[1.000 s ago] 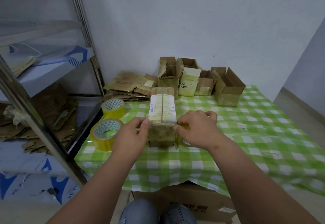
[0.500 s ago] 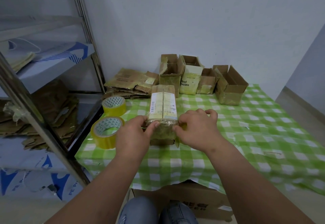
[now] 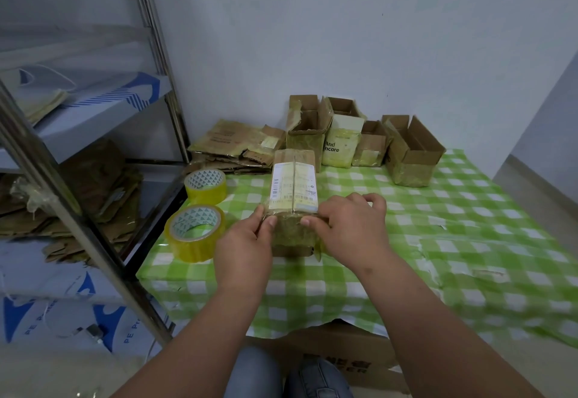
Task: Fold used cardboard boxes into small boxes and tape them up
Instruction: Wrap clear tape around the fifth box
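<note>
Head view, item in hand: one small cardboard box (image 3: pixel 293 197), long and narrow, lying on the green checked counter (image 3: pixel 469 241) with its near end between both hands, flaps shut along a centre seam that splits a white shipping label (image 3: pixel 293 186). Left hand (image 3: pixel 244 250): thumb on the near top edge, fingers curled round the box's left side, gripping. Right hand (image 3: pixel 350 225): thumb on the same edge from the other side, fingers curled over the right side; whether it also holds a tape roll underneath cannot be told. Yellowish tape appears to wrap the near end face. Step judged: pressing tape down over the near end. Method advised: rub both thumbs outward from the seam to the corners, keep the flaps butted flush, brace the box against the counter so it does not slide away. Spare stock: two yellow tape rolls (image 3: pixel 195 232), just left of the left hand, one beyond the other. Beyond the hands: four open boxes (image 3: pixel 413 150) in a row by the wall; flattened cardboard (image 3: pixel 234 144) stacked beyond and left.
</note>
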The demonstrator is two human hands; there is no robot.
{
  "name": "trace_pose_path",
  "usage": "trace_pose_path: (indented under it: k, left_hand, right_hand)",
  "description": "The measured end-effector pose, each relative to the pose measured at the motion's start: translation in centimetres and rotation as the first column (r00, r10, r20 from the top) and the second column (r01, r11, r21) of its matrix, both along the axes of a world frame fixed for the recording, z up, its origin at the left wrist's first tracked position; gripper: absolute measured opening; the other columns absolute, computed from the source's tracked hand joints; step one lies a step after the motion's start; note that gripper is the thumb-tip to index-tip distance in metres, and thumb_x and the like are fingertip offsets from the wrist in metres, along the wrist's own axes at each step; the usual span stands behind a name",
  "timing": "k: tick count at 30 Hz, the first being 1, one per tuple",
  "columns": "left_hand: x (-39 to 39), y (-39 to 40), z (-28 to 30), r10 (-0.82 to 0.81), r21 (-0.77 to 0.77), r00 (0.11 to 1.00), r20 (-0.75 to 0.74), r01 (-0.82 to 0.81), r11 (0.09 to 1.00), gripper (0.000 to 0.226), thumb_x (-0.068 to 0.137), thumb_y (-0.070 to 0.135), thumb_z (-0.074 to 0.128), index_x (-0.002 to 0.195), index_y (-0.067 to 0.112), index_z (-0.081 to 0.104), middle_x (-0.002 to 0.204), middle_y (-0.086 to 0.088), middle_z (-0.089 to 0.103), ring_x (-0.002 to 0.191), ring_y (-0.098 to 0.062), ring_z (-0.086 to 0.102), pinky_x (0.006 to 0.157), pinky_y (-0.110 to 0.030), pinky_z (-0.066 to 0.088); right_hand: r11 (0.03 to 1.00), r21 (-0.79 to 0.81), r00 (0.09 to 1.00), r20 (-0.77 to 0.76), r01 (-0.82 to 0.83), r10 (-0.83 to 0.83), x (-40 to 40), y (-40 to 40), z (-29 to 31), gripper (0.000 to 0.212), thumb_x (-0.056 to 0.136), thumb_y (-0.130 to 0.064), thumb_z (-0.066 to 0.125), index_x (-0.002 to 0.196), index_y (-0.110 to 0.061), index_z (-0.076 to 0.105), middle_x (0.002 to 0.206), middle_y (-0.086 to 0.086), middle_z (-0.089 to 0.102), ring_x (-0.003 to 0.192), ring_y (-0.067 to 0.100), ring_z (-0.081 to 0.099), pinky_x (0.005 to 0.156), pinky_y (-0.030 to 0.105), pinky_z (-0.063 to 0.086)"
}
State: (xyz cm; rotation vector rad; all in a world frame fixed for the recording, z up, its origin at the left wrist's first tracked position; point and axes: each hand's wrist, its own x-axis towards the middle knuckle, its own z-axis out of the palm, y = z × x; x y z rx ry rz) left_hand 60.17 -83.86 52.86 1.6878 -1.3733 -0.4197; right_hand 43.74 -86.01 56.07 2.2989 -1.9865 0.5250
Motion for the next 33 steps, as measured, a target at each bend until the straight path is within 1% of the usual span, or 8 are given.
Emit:
trace_pose_path:
  k: [5,10,12,15,22,26,30,33]
  left_hand:
    - [0.1,0.1,-0.1,0.001,0.022,0.99,-0.138,0.002,1.0,0.04,0.097,0.035,0.057,0.136,0.025,0.058,0.111,0.002,0.073,0.083,-0.002,0.055,0.069,-0.02,0.039]
    - [0.0,0.2,0.2,-0.04,0.024,0.989,-0.143,0.044,0.999,0.065,0.098,0.034,0.055,0.153,0.038,0.02,0.077,0.018,0.064,0.07,0.002,0.056,0.059,-0.021,0.041]
    - [0.3,0.0,0.3,-0.084,0.017,0.995,-0.062,0.085,0.996,0.059,0.099,0.031,0.053,0.148,0.05,0.025,0.079,0.009,0.062,0.072,-0.01,0.059,0.061,-0.028,0.045]
    - [0.7,-0.5,0.5,-0.111,0.048,0.99,0.084,0.108,0.993,0.046,0.1,0.031,0.05,0.143,0.047,0.041,0.099,0.004,0.063,0.085,-0.015,0.06,0.068,-0.03,0.044]
    - [0.9,-0.5,0.9,-0.052,0.078,0.992,-0.112,0.061,0.995,0.039,0.096,0.032,0.06,0.134,0.021,0.06,0.116,0.002,0.071,0.09,-0.005,0.059,0.072,-0.021,0.044]
    - [0.9,-0.5,0.8,-0.027,0.092,0.964,-0.264,0.053,0.994,0.033,0.094,0.031,0.064,0.124,0.018,0.068,0.113,0.002,0.072,0.093,-0.006,0.061,0.078,-0.023,0.045]
    - [1.1,-0.2,0.7,-0.042,0.117,0.972,-0.23,0.07,0.991,0.034,0.095,0.035,0.061,0.124,0.018,0.068,0.12,0.001,0.07,0.109,-0.013,0.062,0.091,-0.029,0.049]
    - [1.5,-0.1,1.3,-0.088,0.212,0.988,-0.128,0.114,0.971,0.033,0.098,0.042,0.054,0.094,0.018,0.076,0.091,-0.001,0.074,0.089,-0.018,0.064,0.071,-0.027,0.047]
  right_hand:
    - [0.993,0.09,0.997,0.01,-0.082,0.082,-0.8,-0.1,0.4,0.031,0.1,-0.046,0.042,0.074,-0.031,0.047,0.096,-0.01,0.06,0.106,0.018,0.049,0.107,0.044,0.016]
    - [0.996,0.073,0.998,0.036,-0.049,0.047,-0.9,0.0,0.0,0.031,0.1,-0.041,0.043,0.072,-0.029,0.048,0.096,-0.01,0.061,0.105,0.019,0.048,0.105,0.043,0.018]
    - [0.997,0.068,0.999,0.029,-0.048,0.046,-0.8,0.1,0.0,0.031,0.1,-0.042,0.043,0.072,-0.03,0.048,0.096,-0.01,0.061,0.105,0.018,0.049,0.105,0.042,0.019]
    - [0.997,0.06,0.999,0.023,-0.05,0.049,-0.7,0.1,0.0,0.032,0.1,-0.044,0.042,0.073,-0.031,0.047,0.096,-0.01,0.062,0.105,0.018,0.049,0.105,0.042,0.019]
    - [0.998,0.033,0.999,0.021,-0.046,0.045,-0.8,0.2,-0.2,0.033,0.1,-0.047,0.043,0.071,-0.031,0.044,0.095,-0.011,0.061,0.103,0.018,0.05,0.104,0.042,0.02]
    - [0.999,0.026,0.998,0.037,-0.043,0.042,-0.8,0.3,-0.3,0.035,0.099,-0.049,0.046,0.068,-0.031,0.043,0.091,-0.013,0.059,0.102,0.016,0.049,0.103,0.041,0.02]
    - [0.999,0.025,0.998,0.051,-0.032,0.031,-0.8,0.4,-0.2,0.045,0.098,-0.048,0.048,0.058,-0.032,0.033,0.084,-0.013,0.055,0.099,0.017,0.05,0.103,0.042,0.021]
    - [0.999,0.046,0.998,0.054,-0.023,0.02,-0.6,0.4,-0.1,0.046,0.098,-0.049,0.048,0.058,-0.032,0.033,0.082,-0.013,0.051,0.099,0.017,0.049,0.104,0.042,0.021]
